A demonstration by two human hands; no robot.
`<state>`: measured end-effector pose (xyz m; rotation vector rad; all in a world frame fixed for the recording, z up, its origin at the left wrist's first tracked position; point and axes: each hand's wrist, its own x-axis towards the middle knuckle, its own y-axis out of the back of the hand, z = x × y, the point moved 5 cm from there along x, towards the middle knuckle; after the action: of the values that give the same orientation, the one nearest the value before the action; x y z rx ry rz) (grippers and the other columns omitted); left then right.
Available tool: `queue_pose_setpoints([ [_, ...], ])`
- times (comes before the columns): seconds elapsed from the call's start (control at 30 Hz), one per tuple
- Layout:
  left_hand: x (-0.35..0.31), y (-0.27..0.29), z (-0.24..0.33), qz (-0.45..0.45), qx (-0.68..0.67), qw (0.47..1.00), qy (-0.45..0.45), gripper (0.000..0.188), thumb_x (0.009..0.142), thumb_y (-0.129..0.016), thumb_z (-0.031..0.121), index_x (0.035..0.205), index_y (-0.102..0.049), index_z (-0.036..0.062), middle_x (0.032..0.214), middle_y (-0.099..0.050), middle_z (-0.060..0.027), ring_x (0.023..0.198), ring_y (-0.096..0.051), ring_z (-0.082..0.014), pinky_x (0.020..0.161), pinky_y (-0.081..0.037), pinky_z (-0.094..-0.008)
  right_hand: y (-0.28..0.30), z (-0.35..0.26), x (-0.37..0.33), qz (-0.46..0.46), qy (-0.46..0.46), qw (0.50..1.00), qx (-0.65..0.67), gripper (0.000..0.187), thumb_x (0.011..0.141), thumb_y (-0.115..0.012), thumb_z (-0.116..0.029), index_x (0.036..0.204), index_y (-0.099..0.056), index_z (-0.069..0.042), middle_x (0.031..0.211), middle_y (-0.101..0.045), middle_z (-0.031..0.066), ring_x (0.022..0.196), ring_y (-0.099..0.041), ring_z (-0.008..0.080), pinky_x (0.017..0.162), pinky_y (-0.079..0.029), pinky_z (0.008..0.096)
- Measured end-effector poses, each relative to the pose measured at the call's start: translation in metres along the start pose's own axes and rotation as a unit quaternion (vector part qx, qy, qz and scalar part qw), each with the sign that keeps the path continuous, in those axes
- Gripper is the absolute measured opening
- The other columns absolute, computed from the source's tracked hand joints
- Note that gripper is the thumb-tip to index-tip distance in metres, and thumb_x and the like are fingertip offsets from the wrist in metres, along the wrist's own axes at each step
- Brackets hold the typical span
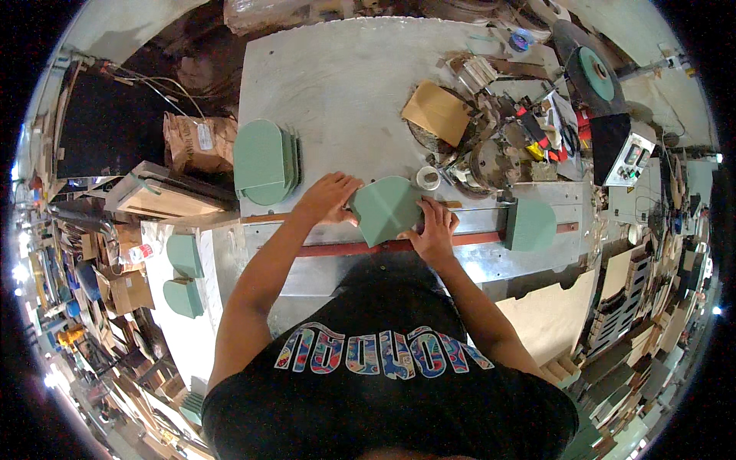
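Observation:
A flat green panel [385, 208] with one rounded end and a pointed corner toward me is held between my two hands, over the near part of the grey metal table [330, 84]. My left hand [331, 198] grips its left edge, with the thumb at the near side. On the opposite edge, my right hand [435, 230] has its fingers bent round the panel and its thumb along the near border. Left of the hands stands a stack of similar round-ended green panels [261, 162]. Another green stack [530, 225] sits to the right, by a reddish-brown strip [337, 249].
A small white cup [428, 179] stands close beyond my right hand. Tools and clutter surround a brown block [437, 113] at the far right. Two more green stacks [184, 255] lie on a white side table [180, 337] at left. A paper sack [195, 144] stands nearby.

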<state>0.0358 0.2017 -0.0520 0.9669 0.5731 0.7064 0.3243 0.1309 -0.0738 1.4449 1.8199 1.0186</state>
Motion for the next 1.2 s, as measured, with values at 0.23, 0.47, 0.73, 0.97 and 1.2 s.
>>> queue_pose_setpoints([
  [0.23,-0.005,0.002,-0.004,-0.012,0.016,0.999,0.032,0.115,0.065,-0.096,0.054,0.158,-0.046,0.0084,0.127,-0.067,-0.0216,0.122,-0.063,-0.0433,0.11,-0.049,-0.052,-0.004,0.007,0.013,0.018,-0.11,0.994,-0.006,0.116,0.07,-0.095,-0.048,0.161,-0.036,-0.006,0.151,-0.045,0.0191,0.139,-0.038,0.0422,0.116,-0.025,0.0611],
  [0.47,-0.009,0.006,0.003,-0.035,0.025,0.994,0.102,0.121,0.069,-0.092,0.06,0.164,-0.038,0.0073,0.127,-0.067,-0.0234,0.122,-0.064,-0.0429,0.104,-0.054,-0.0508,0.004,0.006,0.028,0.023,-0.076,0.995,-0.068,0.111,0.079,-0.087,-0.059,0.161,-0.038,-0.003,0.147,-0.047,0.0204,0.134,-0.042,0.0436,0.114,-0.028,0.0615],
  [0.73,-0.008,-0.006,0.008,-0.008,0.041,0.981,0.188,0.124,0.071,-0.089,0.066,0.164,-0.036,0.0027,0.114,-0.07,-0.0203,0.114,-0.068,-0.0371,0.094,-0.057,-0.046,0.003,0.012,0.032,0.043,-0.052,0.989,-0.135,0.088,0.087,-0.078,-0.065,0.146,-0.058,-0.003,0.144,-0.05,0.0186,0.128,-0.047,0.0426,0.111,-0.031,0.0609],
  [0.97,0.002,-0.001,0.02,0.001,-0.035,0.953,0.3,0.126,0.071,-0.091,0.063,0.166,-0.033,0.0033,0.12,-0.069,-0.0233,0.118,-0.067,-0.039,0.098,-0.057,-0.047,-0.002,0.016,0.03,0.027,-0.072,0.988,-0.133,0.077,0.095,-0.072,-0.06,0.146,-0.061,-0.003,0.143,-0.05,0.0189,0.13,-0.045,0.0427,0.112,-0.03,0.0611],
  [1.2,0.014,-0.013,0.027,0.031,-0.057,0.934,0.352,0.122,0.076,-0.091,0.055,0.166,-0.028,0.0015,0.122,-0.068,-0.0278,0.113,-0.069,-0.0431,0.095,-0.057,-0.0499,-0.01,0.01,0.023,0.039,-0.088,0.985,-0.145,0.075,0.1,-0.065,-0.057,0.15,-0.058,-0.002,0.143,-0.05,0.0198,0.132,-0.042,0.0438,0.112,-0.03,0.0614],
])
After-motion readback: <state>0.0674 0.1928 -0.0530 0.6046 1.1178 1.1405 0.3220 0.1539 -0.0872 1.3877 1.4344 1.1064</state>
